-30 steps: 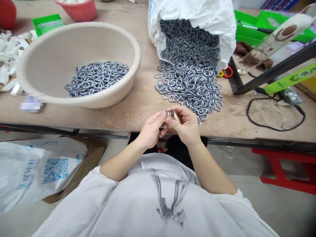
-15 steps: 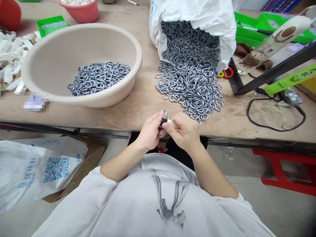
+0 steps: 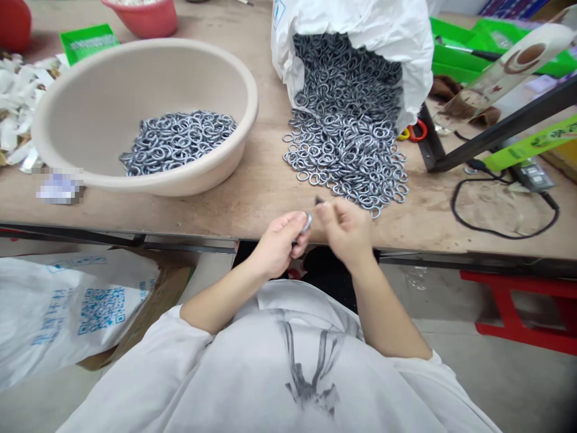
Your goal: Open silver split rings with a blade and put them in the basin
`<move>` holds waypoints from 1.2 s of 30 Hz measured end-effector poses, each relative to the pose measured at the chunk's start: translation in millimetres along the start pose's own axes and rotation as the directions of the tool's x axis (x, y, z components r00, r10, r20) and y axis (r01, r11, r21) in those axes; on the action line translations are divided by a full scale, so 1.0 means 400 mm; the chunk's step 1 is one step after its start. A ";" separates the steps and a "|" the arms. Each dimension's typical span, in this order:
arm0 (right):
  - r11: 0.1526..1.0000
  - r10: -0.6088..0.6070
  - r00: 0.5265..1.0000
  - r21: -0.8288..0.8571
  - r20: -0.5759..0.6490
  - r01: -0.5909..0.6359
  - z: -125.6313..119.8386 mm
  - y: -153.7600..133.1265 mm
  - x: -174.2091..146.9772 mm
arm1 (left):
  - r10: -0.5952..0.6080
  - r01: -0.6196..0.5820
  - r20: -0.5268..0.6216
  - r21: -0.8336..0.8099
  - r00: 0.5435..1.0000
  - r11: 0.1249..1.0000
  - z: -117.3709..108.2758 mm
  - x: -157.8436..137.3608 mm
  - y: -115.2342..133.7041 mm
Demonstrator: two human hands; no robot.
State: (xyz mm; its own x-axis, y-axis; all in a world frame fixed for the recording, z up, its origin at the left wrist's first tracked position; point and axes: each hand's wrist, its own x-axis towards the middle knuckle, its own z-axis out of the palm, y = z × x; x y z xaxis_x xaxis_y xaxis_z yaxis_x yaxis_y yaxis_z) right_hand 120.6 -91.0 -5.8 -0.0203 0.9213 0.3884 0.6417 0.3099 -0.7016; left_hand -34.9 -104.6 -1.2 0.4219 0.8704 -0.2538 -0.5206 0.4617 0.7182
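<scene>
Your left hand point(image 3: 278, 242) pinches a small metal ring point(image 3: 307, 223) between thumb and fingertips, just over the near edge of the counter point(image 3: 252, 192). Your right hand point(image 3: 345, 231) is closed in a pinch right beside it, gripping something thin and dark at its fingertips (too small to make out). Just beyond your hands lies the loose pile of rings point(image 3: 347, 162) spilling from the white sack point(image 3: 360, 30); the beige basin point(image 3: 135, 108), well to the left, holds more rings.
</scene>
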 end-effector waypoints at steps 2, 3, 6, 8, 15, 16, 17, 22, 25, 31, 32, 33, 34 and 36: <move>0.993 0.119 0.987 0.013 -0.107 -0.118 -0.005 0.032 0.029 | -0.027 0.026 0.041 0.008 0.999 1.000 -0.005 -0.005 0.000; 0.991 0.129 0.986 -0.010 -0.108 -0.131 -0.005 0.044 0.047 | -0.023 0.023 0.037 0.005 0.999 1.000 -0.010 -0.005 0.002; 0.977 0.073 0.997 -0.204 0.017 -0.068 0.019 0.056 0.108 | 0.054 -0.054 -0.038 0.001 0.998 0.999 -0.034 0.004 0.012; 0.931 0.067 0.989 -0.364 0.135 -0.014 0.049 0.052 0.150 | 0.104 -0.103 -0.078 0.019 0.991 0.994 -0.051 0.011 0.020; 0.833 0.147 0.946 -0.553 0.290 0.040 0.104 0.039 0.231 | 0.153 -0.154 -0.212 0.011 0.965 0.988 -0.087 0.021 0.051; 0.868 0.134 0.945 -0.496 0.299 0.034 0.095 0.035 0.225 | 0.145 -0.147 -0.236 0.010 0.961 0.989 -0.087 0.023 0.054; 0.918 0.121 0.942 -0.396 0.314 0.014 0.082 0.030 0.215 | 0.142 -0.143 -0.255 0.015 0.956 0.990 -0.086 0.026 0.057; 0.840 0.087 0.878 0.440 0.471 -0.319 0.013 -0.018 0.107 | 0.218 -0.186 -0.214 0.161 0.952 0.969 -0.069 0.044 0.034; 0.658 0.155 0.872 0.610 0.465 -0.442 0.011 -0.046 0.046 | 0.279 -0.244 -0.089 0.287 0.956 0.926 -0.058 0.050 0.002; 0.726 0.204 0.958 0.626 0.200 -0.285 0.034 -0.058 0.014 | 0.262 -0.242 -0.029 0.301 0.965 0.923 -0.033 0.038 -0.009; 0.767 0.187 0.969 0.593 0.159 -0.245 0.031 -0.056 0.014 | 0.220 -0.205 -0.031 0.265 0.975 0.942 -0.029 0.035 -0.004; 0.813 0.155 0.979 0.547 0.131 -0.202 0.027 -0.053 0.013 | 0.183 -0.170 -0.033 0.232 0.983 0.958 -0.025 0.032 0.001; 0.861 0.106 0.988 0.487 0.114 -0.148 0.022 -0.052 0.010 | 0.154 -0.144 -0.034 0.204 0.987 0.968 -0.023 0.029 0.006; 0.940 -0.024 0.994 0.342 0.110 -0.015 0.011 -0.052 0.003 | 0.131 -0.122 -0.042 0.161 0.991 0.979 -0.019 0.025 0.015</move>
State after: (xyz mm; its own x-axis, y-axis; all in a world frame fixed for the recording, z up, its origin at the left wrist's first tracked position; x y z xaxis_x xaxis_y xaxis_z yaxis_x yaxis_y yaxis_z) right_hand 103.8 -95.2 6.4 -0.1196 0.9339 0.3369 0.3410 0.3573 -0.8695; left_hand -39.4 -92.0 -4.5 0.3188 0.9297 -0.1847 -0.4415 0.3181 0.8390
